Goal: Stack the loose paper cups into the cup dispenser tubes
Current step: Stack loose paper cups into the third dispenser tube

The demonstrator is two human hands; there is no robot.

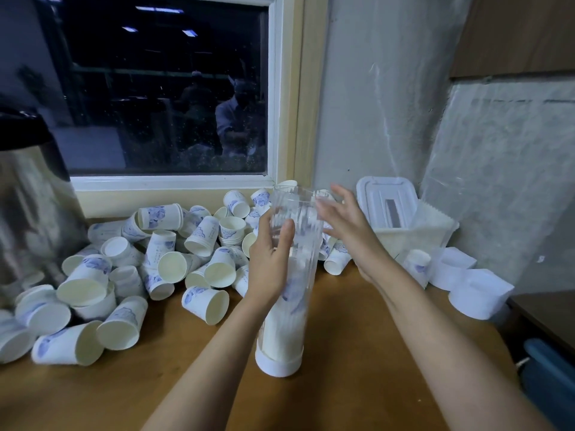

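Gripping the upright tube [284, 325] at frame centre with the left hand [270, 259], base on the table [357, 368], long axis vertical. Holding the right hand [345, 220] spread, empty, beside its mouth. Loose cups [130, 275] heaped mostly left, nearer the left hand.

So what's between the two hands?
The clear dispenser tube, partly filled with stacked cups: the left hand grips it, the right hand is open beside its top. Head view.

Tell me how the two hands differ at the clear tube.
The left hand grips the tube, thumb curled round its front; the right hand is open and holds nothing. The left hand sits lower, the right hand nearer the rim. Both are bare.
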